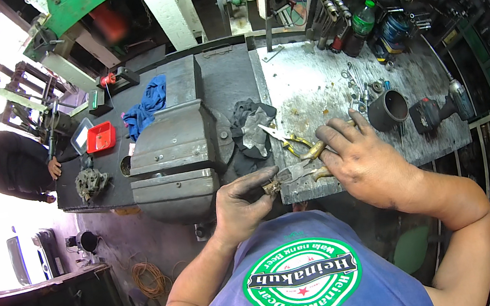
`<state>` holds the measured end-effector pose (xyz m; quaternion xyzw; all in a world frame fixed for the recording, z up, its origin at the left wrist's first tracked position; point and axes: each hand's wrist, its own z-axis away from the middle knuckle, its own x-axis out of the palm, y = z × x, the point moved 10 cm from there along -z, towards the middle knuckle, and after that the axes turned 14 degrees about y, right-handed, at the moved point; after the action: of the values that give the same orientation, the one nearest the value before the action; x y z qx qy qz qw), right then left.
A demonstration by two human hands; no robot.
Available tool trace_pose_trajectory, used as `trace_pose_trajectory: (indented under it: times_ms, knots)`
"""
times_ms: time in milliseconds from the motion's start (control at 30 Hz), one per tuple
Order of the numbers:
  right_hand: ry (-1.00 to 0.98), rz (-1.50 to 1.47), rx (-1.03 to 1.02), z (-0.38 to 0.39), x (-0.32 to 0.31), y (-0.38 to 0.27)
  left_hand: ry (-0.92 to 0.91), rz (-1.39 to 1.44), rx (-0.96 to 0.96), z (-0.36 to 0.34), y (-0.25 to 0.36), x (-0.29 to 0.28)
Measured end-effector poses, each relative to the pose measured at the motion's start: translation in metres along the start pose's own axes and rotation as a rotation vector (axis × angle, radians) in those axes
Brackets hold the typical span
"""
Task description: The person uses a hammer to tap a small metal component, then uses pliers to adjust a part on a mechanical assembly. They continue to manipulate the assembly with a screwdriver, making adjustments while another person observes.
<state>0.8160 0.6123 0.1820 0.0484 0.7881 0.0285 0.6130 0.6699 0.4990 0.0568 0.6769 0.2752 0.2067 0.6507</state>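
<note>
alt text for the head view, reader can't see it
A person's right hand holds worn pliers at a small brownish part pinched in the left hand, by a workbench. A large grey vise stands left; long-nosed pliers, a dark cylinder and a power tool are nearby.

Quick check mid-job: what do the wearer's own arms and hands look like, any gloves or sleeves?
No gloves: the left hand and right hand are bare, with grimy fingers. The forearms show no sleeves. The blue shirt carries a round green-and-white emblem with a red star and dark band.
</note>
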Motion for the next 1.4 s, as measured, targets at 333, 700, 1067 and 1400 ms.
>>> trace_pose_trajectory:
  times_ms: [333, 700, 1067, 1400]
  knots:
    - [-0.574, -0.162, 0.674, 0.043, 0.208, 0.095, 0.015, 0.101, -0.198, 0.013, -0.042, -0.013]
    - [-0.034, -0.196, 0.199, -0.100, 0.309, 0.024, 0.123, 0.506, -0.290, 0.037, -0.044, -0.033]
    - [0.116, -0.320, 0.155, -0.083, 0.323, 0.028, 0.104, 0.829, -0.301, 0.030, -0.031, -0.025]
    - [0.847, -1.903, 0.789, -0.035, 0.242, 0.103, 0.306, 0.501, -0.102, 0.022, -0.031, -0.037]
